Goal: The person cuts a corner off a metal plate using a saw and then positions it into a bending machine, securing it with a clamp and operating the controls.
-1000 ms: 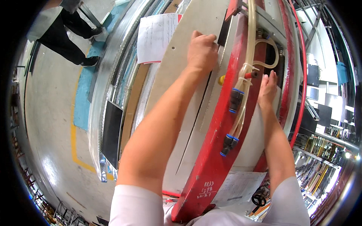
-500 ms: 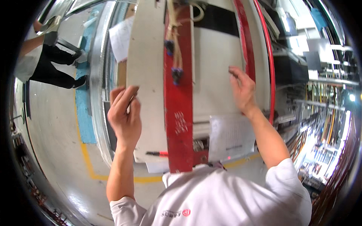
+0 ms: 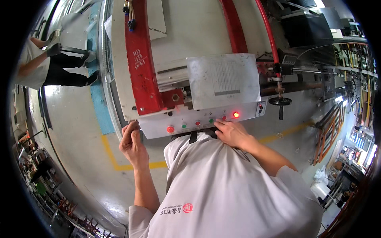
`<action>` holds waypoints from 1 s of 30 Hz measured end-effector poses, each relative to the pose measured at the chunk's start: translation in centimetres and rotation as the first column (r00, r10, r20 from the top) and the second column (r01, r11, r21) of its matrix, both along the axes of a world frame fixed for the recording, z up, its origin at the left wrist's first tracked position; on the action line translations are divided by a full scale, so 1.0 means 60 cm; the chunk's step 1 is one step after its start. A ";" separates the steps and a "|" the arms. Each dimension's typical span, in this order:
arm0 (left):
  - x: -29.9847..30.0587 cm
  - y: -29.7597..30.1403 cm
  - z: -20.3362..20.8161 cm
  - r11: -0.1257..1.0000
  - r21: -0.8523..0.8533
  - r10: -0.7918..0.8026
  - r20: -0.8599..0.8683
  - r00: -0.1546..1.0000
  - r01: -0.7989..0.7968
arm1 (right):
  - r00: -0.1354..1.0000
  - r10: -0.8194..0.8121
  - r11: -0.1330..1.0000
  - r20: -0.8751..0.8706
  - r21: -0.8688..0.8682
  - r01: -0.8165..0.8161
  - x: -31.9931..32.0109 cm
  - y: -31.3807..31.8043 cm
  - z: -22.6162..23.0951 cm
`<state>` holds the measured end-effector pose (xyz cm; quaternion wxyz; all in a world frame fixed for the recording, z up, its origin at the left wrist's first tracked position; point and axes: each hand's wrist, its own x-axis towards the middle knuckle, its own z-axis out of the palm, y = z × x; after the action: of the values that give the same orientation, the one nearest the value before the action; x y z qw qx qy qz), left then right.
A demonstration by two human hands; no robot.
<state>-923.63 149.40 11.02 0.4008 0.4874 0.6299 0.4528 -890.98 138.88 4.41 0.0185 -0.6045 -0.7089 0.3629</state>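
While right hand is laid unclenched beside rightmost green button of white control panel, pressing cannot be told; left hand is half-curled near panel's left end, grasp cannot be told; panel is set at near end of red beam

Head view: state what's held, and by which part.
Right hand: at the control panel, no hold visible. Left hand: curled, hold cannot be told.

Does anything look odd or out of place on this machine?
Nothing looks clearly spilled or broken. One mild oddity: the printed sheet just beyond the control panel covers some of the machine, where loose-looking paper seems unexpected.
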 end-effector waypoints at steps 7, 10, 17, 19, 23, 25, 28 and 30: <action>0.074 -0.151 0.027 0.995 -0.074 -0.073 -0.110 0.991 0.065 | 0.972 0.199 0.975 0.122 0.077 -0.209 -0.059 -0.010 -0.070; 0.071 -0.229 0.029 0.993 -0.097 -0.090 -0.182 0.979 0.073 | 0.982 0.149 0.971 0.119 0.170 -0.168 -0.077 -0.015 -0.090; 0.056 -0.294 0.034 0.988 -0.155 -0.052 -0.181 0.982 0.024 | 0.987 0.044 0.991 0.154 0.119 -0.062 -0.088 0.002 -0.095; 0.052 -0.288 0.032 0.988 -0.147 -0.081 -0.167 0.983 0.056 | 0.979 0.083 0.992 0.184 0.083 -0.100 -0.090 0.009 -0.095; 0.039 -0.266 0.020 0.976 -0.115 -0.200 -0.151 0.968 0.184 | 0.976 0.052 0.997 0.211 0.040 -0.062 -0.101 0.007 -0.122; 0.016 -0.254 0.013 0.965 -0.101 -0.255 -0.163 0.953 0.241 | 0.972 -0.012 0.988 0.233 0.152 -0.024 -0.118 0.006 -0.096; -0.025 -0.233 0.005 0.960 -0.122 -0.267 -0.126 0.955 0.252 | 0.959 -0.072 0.969 0.275 0.249 0.001 -0.132 0.015 -0.102; -0.059 -0.218 0.009 0.956 -0.150 -0.270 -0.124 0.955 0.251 | 0.947 -0.104 0.973 0.305 0.228 0.033 -0.147 0.022 -0.110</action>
<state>-927.18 136.32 11.53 0.4423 0.5700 0.6158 0.3166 -899.79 140.20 -2.22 -0.0154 -0.6732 -0.7170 0.1802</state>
